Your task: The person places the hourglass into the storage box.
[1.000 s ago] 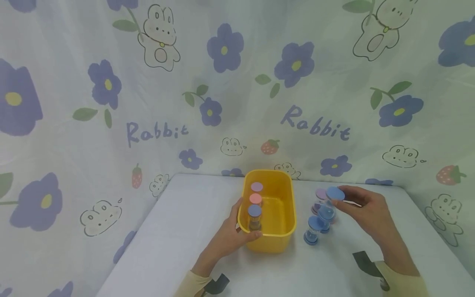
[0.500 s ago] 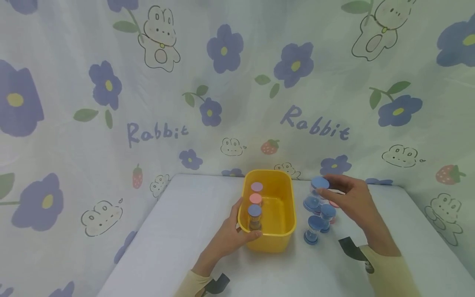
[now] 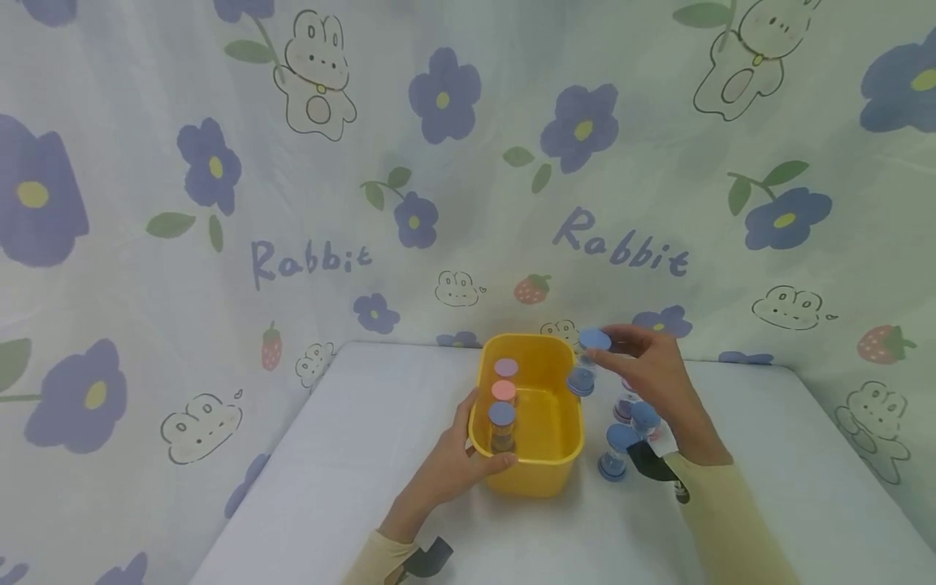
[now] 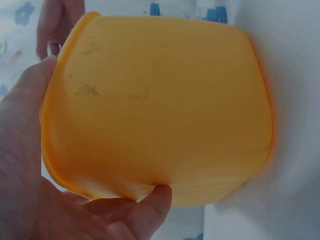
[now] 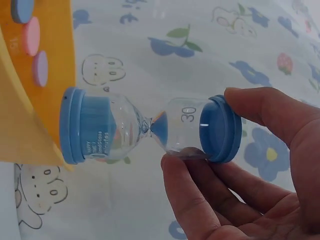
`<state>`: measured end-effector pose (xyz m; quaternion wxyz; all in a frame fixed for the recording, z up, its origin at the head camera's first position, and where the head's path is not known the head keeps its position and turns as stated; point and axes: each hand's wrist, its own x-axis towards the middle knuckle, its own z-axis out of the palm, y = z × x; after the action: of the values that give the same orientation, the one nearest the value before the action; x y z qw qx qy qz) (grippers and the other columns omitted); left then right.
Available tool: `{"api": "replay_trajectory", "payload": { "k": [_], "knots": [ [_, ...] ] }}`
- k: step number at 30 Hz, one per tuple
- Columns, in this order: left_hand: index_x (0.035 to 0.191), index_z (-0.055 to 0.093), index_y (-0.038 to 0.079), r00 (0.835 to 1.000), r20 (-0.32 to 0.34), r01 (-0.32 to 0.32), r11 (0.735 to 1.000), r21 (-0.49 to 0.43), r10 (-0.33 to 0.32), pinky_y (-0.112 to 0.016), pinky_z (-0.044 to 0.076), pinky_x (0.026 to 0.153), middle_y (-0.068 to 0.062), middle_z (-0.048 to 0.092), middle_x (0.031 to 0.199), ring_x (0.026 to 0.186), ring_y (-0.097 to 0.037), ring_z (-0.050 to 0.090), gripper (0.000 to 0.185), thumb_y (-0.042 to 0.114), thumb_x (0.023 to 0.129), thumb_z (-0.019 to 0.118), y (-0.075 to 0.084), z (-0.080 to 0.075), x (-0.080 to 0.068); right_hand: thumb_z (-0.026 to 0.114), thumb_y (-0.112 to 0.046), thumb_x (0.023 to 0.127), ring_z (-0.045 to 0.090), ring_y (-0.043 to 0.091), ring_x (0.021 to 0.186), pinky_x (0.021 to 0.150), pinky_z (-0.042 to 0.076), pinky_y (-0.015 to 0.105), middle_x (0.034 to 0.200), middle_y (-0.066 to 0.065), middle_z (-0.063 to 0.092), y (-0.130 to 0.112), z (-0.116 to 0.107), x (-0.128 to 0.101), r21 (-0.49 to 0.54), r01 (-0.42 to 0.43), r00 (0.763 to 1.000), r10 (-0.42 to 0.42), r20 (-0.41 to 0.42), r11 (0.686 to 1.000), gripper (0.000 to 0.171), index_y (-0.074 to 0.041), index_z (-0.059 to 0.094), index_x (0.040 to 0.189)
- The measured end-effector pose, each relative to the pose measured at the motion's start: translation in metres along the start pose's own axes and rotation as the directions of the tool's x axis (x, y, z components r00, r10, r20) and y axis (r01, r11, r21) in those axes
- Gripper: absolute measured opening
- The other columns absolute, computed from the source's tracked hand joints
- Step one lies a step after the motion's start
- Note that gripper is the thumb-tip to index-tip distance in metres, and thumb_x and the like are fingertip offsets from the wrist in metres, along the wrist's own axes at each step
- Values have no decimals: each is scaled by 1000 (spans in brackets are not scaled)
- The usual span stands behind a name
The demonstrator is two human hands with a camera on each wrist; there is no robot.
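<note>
My right hand (image 3: pixel 647 370) pinches a blue sand timer (image 5: pixel 145 127) by its upper end, thumb on one side and fingers on the other. The timer, marked 30 with blue sand inside, hangs at the right rim of a yellow bin (image 3: pixel 534 479). With its thumb over the near rim and fingers along the left wall, my left hand (image 3: pixel 457 455) grips the bin. Inside, along the left wall, stand timers with a purple cap (image 3: pixel 506 368), a pink cap (image 3: pixel 503 391) and a blue cap (image 3: pixel 502 415).
Right of the bin, a blue-capped timer (image 3: pixel 617 455) stands on the white table (image 3: pixel 329 471). Another blue timer (image 3: pixel 644 418) and a purple one (image 3: pixel 625 406) are behind it, partly hidden by my right hand and sleeve. A patterned curtain (image 3: pixel 468 203) rises behind the table.
My right hand has carried the blue sand timer leftward, from above the other timers to the bin's right rim. My left hand and the bin have stayed in place.
</note>
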<state>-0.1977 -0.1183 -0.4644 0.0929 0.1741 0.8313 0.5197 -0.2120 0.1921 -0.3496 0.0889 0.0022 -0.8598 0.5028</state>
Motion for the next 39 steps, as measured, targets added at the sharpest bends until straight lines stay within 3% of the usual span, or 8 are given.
{"api": "replay_trajectory", "payload": {
  "k": [9,20,24,31,39],
  "knots": [
    [166,9,29,1000,3,1,1000,-10,-1,-60,40,121,2,28,172,155,-26,37,112,55,84,81,0,0,1,79,-33,91,64,34,125,112,51,56,133,15,69,1,27,24,20,31,1000,-31,1,999,51,-9,66,133],
    [166,8,29,1000,4,6,1000,-5,-6,-59,39,122,2,30,171,154,-26,39,112,57,84,80,0,0,0,80,-30,89,68,35,119,108,56,51,132,16,67,-1,52,42,64,20,999,-22,24,998,58,-6,61,138],
    [166,9,29,1000,4,0,1000,-7,0,-59,39,122,2,30,171,154,-25,39,111,53,85,80,0,-1,0,80,-29,89,67,37,118,105,58,51,132,20,66,0,58,48,40,10,999,-12,39,999,63,-3,59,142],
    [166,9,29,1000,0,-7,1000,-9,7,-59,40,122,2,30,171,154,-24,39,111,55,84,81,1,-1,1,79,-26,89,70,37,112,102,59,51,128,22,70,-5,70,54,-14,48,997,-47,58,999,56,0,64,136],
    [166,9,28,1000,2,-6,1000,-4,6,-59,41,121,1,30,171,153,-26,40,112,57,84,79,-1,-1,1,76,-25,89,68,37,111,105,58,52,132,22,69,-7,80,59,-76,21,996,-14,89,997,57,2,63,137]
  ]
}}
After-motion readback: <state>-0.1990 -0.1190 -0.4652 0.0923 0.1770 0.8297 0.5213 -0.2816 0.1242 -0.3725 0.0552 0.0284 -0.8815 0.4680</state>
